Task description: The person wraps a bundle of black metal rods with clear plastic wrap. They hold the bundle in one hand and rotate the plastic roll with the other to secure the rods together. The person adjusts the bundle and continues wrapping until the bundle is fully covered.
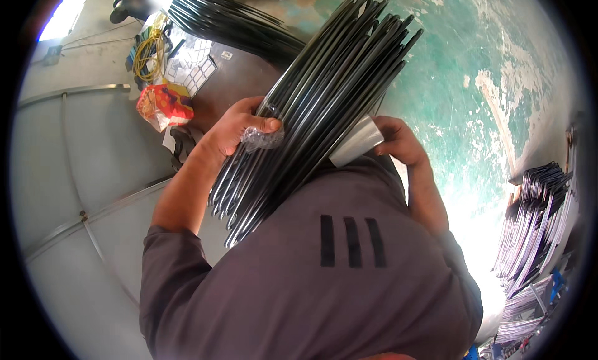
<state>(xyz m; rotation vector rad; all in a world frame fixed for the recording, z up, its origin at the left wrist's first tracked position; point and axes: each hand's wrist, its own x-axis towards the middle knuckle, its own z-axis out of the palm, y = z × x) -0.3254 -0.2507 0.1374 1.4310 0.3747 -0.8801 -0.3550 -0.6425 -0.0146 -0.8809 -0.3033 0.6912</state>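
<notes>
A thick bundle of black bent metal tubes (336, 92) leans against my chest, its ends reaching up to the right and down to the left. My left hand (240, 126) grips the bundle's left side, with a crumpled bit of clear plastic film (261, 137) under the thumb. My right hand (398, 142) holds a roll of clear tape (356, 142) pressed against the bundle's right side.
A second pile of black tubes (230, 20) lies on a dark table behind. A red-and-yellow bag (165, 104) and a yellow cord (149, 52) sit at its left. More tube bundles (539, 223) stand at the right. Green worn floor (473, 80) lies beyond.
</notes>
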